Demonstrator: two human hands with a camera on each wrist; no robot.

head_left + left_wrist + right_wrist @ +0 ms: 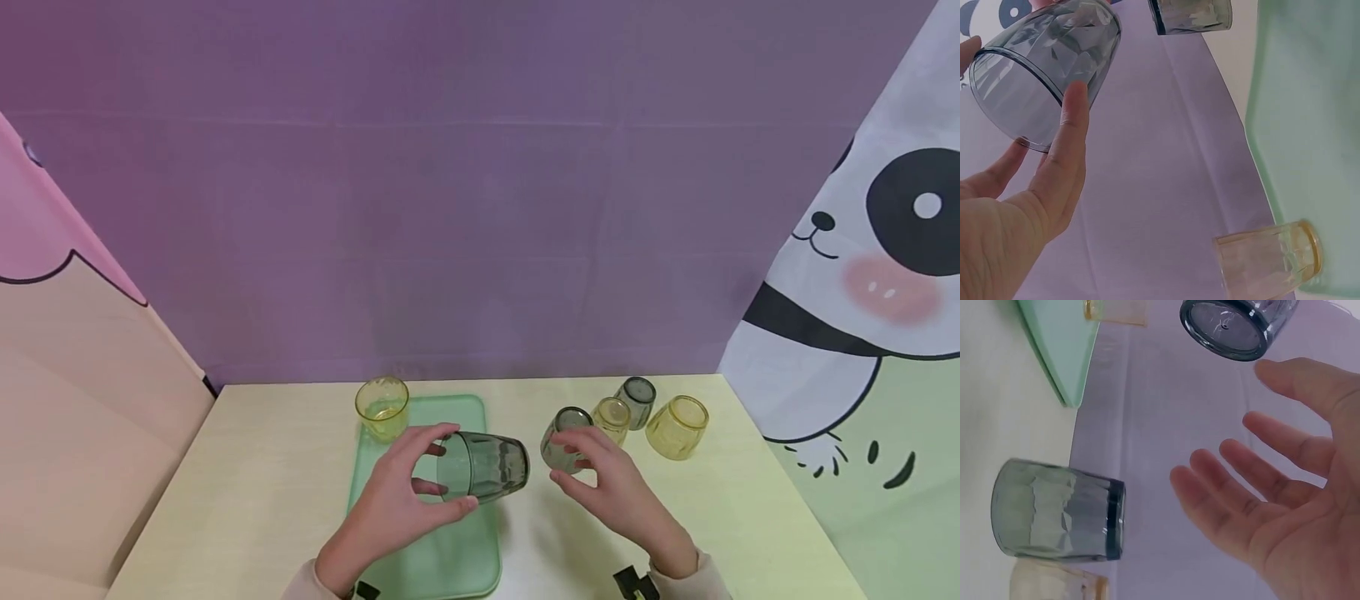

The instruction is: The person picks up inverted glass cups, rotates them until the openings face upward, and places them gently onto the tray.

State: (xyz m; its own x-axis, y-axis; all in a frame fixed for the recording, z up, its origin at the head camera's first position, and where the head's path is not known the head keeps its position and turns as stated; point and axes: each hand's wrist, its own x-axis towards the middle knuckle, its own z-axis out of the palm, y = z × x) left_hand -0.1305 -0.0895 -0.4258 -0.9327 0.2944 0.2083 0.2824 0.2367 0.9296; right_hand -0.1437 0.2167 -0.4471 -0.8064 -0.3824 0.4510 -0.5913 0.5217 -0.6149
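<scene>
My left hand grips a smoky grey drinking glass around its rim, above the green tray. The glass lies sideways in the air, mouth toward the left palm and base pointing right. In the right wrist view, its dark base is just beyond the thumb of my right hand. The right hand's fingers are spread and loosely bent, with nothing in them. Behind that hand in the head view, another grey glass stands upside down on the table. A yellow glass stands upright at the tray's far left corner.
Beyond the right hand, a small yellow glass, a grey glass and a larger yellow glass stand upside down close together. The pale table meets a purple cloth backdrop at its far edge.
</scene>
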